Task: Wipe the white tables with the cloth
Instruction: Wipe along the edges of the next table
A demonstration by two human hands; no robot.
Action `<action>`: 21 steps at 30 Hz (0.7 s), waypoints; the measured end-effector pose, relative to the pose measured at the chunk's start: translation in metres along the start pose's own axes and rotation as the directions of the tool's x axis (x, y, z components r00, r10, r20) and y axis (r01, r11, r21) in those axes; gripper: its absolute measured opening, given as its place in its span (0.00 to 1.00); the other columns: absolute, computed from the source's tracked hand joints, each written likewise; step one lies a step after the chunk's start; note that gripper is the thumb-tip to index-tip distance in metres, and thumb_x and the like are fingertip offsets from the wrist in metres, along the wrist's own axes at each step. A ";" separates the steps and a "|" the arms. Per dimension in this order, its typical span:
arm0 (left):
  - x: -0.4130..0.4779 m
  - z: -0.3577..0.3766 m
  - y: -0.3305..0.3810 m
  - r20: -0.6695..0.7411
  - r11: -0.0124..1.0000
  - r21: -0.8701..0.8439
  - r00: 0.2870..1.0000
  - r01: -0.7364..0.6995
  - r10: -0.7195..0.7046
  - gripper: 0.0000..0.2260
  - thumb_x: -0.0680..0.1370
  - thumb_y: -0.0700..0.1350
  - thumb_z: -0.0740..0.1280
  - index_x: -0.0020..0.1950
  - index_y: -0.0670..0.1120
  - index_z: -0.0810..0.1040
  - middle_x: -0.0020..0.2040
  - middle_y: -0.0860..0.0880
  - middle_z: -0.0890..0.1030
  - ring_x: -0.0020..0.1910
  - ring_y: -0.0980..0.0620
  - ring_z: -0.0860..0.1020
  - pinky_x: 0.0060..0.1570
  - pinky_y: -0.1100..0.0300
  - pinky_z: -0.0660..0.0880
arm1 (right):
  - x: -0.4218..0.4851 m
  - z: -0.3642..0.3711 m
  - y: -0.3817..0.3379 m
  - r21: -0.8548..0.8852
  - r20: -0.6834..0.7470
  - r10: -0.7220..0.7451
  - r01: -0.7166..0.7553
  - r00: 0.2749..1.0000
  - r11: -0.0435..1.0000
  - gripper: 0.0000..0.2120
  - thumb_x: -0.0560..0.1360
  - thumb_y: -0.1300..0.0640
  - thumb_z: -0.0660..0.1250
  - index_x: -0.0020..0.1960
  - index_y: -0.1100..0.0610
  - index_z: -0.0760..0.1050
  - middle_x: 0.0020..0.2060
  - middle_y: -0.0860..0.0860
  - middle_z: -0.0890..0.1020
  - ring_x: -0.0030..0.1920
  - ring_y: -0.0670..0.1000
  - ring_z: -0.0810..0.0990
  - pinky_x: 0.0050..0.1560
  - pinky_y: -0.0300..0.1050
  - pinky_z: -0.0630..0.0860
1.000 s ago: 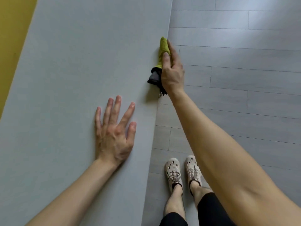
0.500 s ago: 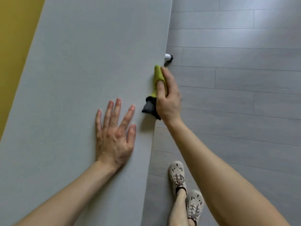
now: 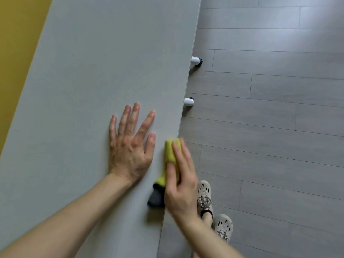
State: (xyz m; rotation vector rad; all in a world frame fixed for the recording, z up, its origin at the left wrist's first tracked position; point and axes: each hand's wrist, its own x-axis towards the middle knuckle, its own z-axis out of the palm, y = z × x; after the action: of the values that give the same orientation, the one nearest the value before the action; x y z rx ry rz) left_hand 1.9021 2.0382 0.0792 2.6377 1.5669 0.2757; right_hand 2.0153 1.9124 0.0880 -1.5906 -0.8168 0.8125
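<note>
The white table (image 3: 89, 75) fills the left and middle of the head view, its long right edge running diagonally. My right hand (image 3: 179, 185) holds a folded yellow-green and dark grey cloth (image 3: 170, 152) against that right edge, thumb on top and fingers wrapped over the edge side. Part of the cloth's grey end sticks out below my palm. My left hand (image 3: 131, 148) lies flat on the tabletop just left of the cloth, fingers spread and straight.
Grey plank floor (image 3: 270, 127) lies to the right of the table. Two white table feet with dark casters (image 3: 196, 61) (image 3: 189, 101) poke out under the edge. My feet in beige shoes (image 3: 204, 198) stand beside the table. A yellow wall (image 3: 16, 43) borders the far left.
My right hand has slid the cloth along the table's right edge toward me, from far up the edge to beside my left hand. My feet have stepped. The left hand stays flat.
</note>
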 end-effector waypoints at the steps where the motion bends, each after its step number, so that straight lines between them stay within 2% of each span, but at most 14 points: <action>1: 0.001 0.000 0.000 0.000 1.000 0.003 1.000 0.000 0.000 0.26 0.86 0.55 0.57 0.86 0.56 0.66 0.88 0.46 0.58 0.88 0.45 0.56 0.82 0.32 0.54 | 0.033 0.004 -0.002 0.022 -0.021 -0.010 0.011 1.000 1.000 0.23 0.85 0.62 0.65 0.79 0.56 0.75 0.81 0.51 0.72 0.81 0.45 0.69 0.80 0.39 0.64; 4: 0.002 0.000 0.000 0.012 1.000 0.004 1.000 0.011 -0.011 0.26 0.86 0.56 0.56 0.86 0.57 0.66 0.88 0.47 0.58 0.88 0.46 0.54 0.83 0.33 0.53 | 0.150 0.007 -0.010 0.038 -0.114 -0.004 0.008 0.993 0.999 0.23 0.84 0.55 0.65 0.78 0.53 0.77 0.79 0.49 0.75 0.79 0.43 0.72 0.80 0.38 0.66; 7: 0.003 0.000 0.001 0.010 1.000 -0.001 1.000 0.013 -0.013 0.26 0.86 0.56 0.57 0.85 0.58 0.66 0.88 0.47 0.58 0.88 0.46 0.54 0.83 0.34 0.52 | 0.211 0.006 -0.008 0.015 -0.103 0.003 -0.002 0.995 1.000 0.25 0.82 0.50 0.63 0.78 0.50 0.76 0.77 0.48 0.77 0.78 0.46 0.73 0.81 0.49 0.68; 9: 0.003 0.001 0.000 0.003 1.000 0.003 1.000 0.014 -0.014 0.26 0.86 0.56 0.57 0.85 0.58 0.66 0.88 0.47 0.58 0.88 0.46 0.55 0.83 0.34 0.52 | 0.193 0.007 -0.009 0.009 -0.109 0.011 -0.010 0.994 1.000 0.25 0.83 0.51 0.63 0.79 0.51 0.76 0.77 0.49 0.77 0.78 0.47 0.73 0.80 0.52 0.69; 11: 0.003 0.001 0.000 -0.002 1.000 0.010 1.000 0.018 -0.018 0.26 0.86 0.57 0.56 0.85 0.58 0.66 0.88 0.47 0.59 0.88 0.46 0.55 0.83 0.34 0.52 | 0.126 0.008 -0.006 0.036 -0.106 -0.001 0.005 0.994 0.999 0.22 0.85 0.56 0.64 0.79 0.54 0.76 0.78 0.50 0.76 0.79 0.47 0.72 0.81 0.51 0.68; 14: 0.003 0.002 0.001 -0.005 1.000 0.009 1.000 0.016 -0.016 0.26 0.86 0.56 0.56 0.85 0.58 0.66 0.88 0.47 0.59 0.88 0.46 0.56 0.83 0.34 0.52 | -0.012 -0.002 0.000 0.077 -0.011 0.006 -0.005 1.000 0.997 0.23 0.85 0.63 0.66 0.80 0.54 0.74 0.81 0.47 0.72 0.81 0.44 0.69 0.82 0.44 0.65; 16: 0.002 0.002 0.001 -0.011 1.000 0.005 1.000 0.015 -0.015 0.26 0.86 0.56 0.56 0.86 0.58 0.65 0.88 0.47 0.59 0.88 0.46 0.56 0.84 0.35 0.52 | -0.050 -0.008 0.002 0.066 0.017 0.008 -0.009 1.000 0.998 0.24 0.84 0.63 0.67 0.79 0.52 0.75 0.81 0.45 0.72 0.81 0.44 0.69 0.81 0.40 0.64; 19: 0.003 0.003 0.000 -0.020 1.000 0.005 1.000 0.014 -0.014 0.26 0.86 0.57 0.56 0.85 0.58 0.66 0.88 0.47 0.59 0.88 0.46 0.56 0.84 0.35 0.52 | 0.020 0.001 0.002 0.048 -0.021 -0.006 0.007 1.000 0.999 0.22 0.84 0.60 0.65 0.78 0.55 0.77 0.79 0.49 0.75 0.80 0.43 0.71 0.80 0.39 0.65; 21: 0.003 0.003 -0.001 -0.017 1.000 0.013 1.000 0.013 -0.012 0.26 0.86 0.57 0.55 0.85 0.58 0.66 0.88 0.47 0.59 0.88 0.46 0.56 0.84 0.35 0.52 | 0.100 0.008 -0.001 0.055 -0.062 -0.003 0.007 0.998 0.998 0.23 0.84 0.55 0.63 0.78 0.55 0.77 0.78 0.50 0.76 0.79 0.45 0.72 0.80 0.44 0.66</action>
State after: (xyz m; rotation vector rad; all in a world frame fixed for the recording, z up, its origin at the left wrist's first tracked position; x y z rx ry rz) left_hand 1.9031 2.0416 0.0768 2.6416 1.5954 0.2891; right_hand 2.0611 2.0018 0.0801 -1.5564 -0.7471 0.7719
